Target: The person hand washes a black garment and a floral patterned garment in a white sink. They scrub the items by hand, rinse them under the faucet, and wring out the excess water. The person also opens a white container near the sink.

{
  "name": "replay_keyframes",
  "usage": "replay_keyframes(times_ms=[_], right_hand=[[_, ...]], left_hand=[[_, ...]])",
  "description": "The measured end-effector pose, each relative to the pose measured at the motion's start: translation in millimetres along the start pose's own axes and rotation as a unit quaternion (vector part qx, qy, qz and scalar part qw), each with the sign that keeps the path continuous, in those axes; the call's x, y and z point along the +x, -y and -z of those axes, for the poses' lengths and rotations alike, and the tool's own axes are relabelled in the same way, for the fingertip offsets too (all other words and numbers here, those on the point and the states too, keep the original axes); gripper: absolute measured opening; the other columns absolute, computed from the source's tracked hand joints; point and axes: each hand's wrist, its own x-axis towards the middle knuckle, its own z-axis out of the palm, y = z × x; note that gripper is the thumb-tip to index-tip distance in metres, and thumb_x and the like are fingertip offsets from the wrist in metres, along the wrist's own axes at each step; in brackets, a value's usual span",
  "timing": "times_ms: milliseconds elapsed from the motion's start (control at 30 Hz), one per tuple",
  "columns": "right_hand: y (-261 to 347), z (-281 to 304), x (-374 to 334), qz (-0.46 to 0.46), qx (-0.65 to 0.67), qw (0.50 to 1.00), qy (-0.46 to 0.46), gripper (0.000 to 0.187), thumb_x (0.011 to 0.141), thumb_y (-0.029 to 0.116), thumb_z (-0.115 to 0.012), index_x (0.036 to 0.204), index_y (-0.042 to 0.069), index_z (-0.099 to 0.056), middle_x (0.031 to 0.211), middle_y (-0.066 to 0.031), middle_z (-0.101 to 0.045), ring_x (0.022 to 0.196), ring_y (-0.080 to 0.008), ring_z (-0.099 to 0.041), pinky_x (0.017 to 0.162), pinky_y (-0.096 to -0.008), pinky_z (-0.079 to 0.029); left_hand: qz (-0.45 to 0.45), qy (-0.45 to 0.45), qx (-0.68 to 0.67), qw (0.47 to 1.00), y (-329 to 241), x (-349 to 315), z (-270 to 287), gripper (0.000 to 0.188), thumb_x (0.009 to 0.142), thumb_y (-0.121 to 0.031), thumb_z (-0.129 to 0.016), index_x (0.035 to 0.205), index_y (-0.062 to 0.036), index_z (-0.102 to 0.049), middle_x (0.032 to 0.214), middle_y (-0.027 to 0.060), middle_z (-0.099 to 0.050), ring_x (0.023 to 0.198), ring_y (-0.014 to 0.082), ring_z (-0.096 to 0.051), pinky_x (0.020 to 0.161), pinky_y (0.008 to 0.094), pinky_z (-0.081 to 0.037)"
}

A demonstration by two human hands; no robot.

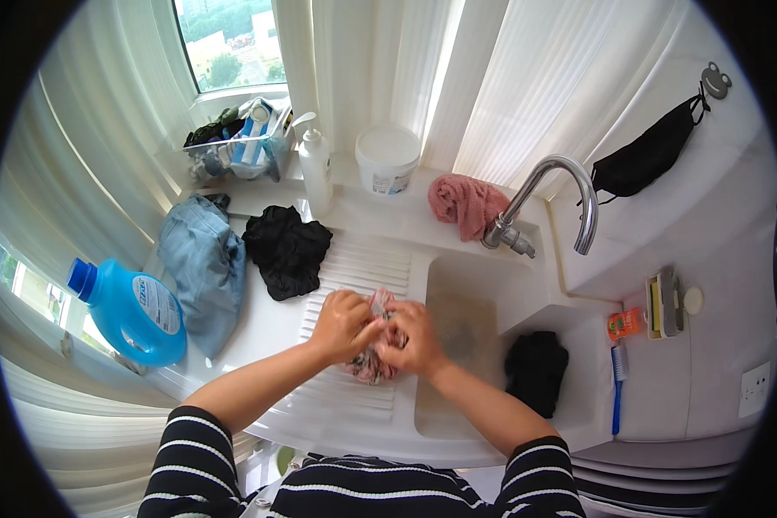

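A person in a striped top stands at a white laundry sink (492, 432), both hands together over the ribbed washboard (354, 276) beside the basin. The left hand (344, 324) and right hand (413, 338) are each clamped on one small bunched cloth (373, 364), patterned pink and dark, which sits between the palms and pokes out above and below the fingers. It looks soft, limp and light, likely wet and a bit slippery, so a full-handed pinch on gathered folds suits it better than fingertips. The cloth rests over the middle of the ribs, near the basin's left edge.

Around it: a black garment (287, 250) and a blue denim piece (200, 268) at the washboard's far left, a blue detergent bottle (134, 312) at the left edge, a pink towel (466, 205) by the tap (570, 186), and a dark cloth (535, 369) at the basin's right corner.
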Motion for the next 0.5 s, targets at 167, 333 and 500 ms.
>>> replay_keyframes(times_ms=[167,333,500], right_hand=[[-20,-32,-2,0.069,-0.001,0.997,0.03,0.025,0.061,0.019,-0.072,0.076,0.009,-0.054,0.084,-0.0101,-0.056,0.078,-0.0324,-0.055,0.075,-0.0428,-0.043],[-36,-48,66,-0.244,-0.223,0.944,0.006,0.054,0.07,0.036,-0.072,0.115,0.01,-0.057,0.135,-0.0202,-0.042,0.121,-0.0413,-0.042,0.098,-0.0602,-0.032],[17,-6,-17,0.007,-0.074,0.993,0.087,0.055,0.063,0.041,-0.076,0.108,0.015,-0.061,0.137,-0.0156,-0.043,0.121,-0.038,-0.044,0.097,-0.0562,-0.035]], left_hand=[[0.001,0.03,0.053,0.998,22,-13,-11,0.018,0.081,-0.012,-0.059,0.066,-0.0032,-0.057,0.066,0.0155,-0.056,0.069,0.0346,-0.053,0.061,0.0454,-0.04],[0.15,-0.05,0.205,0.966,59,34,-26,0.019,0.083,-0.022,-0.061,0.089,-0.0045,-0.064,0.106,0.0134,-0.062,0.102,0.0372,-0.054,0.086,0.0469,-0.042],[-0.055,0.058,0.014,0.997,-5,-26,28,0.021,0.078,-0.027,-0.065,0.078,-0.0066,-0.064,0.096,0.011,-0.063,0.099,0.0354,-0.054,0.086,0.0491,-0.04]])
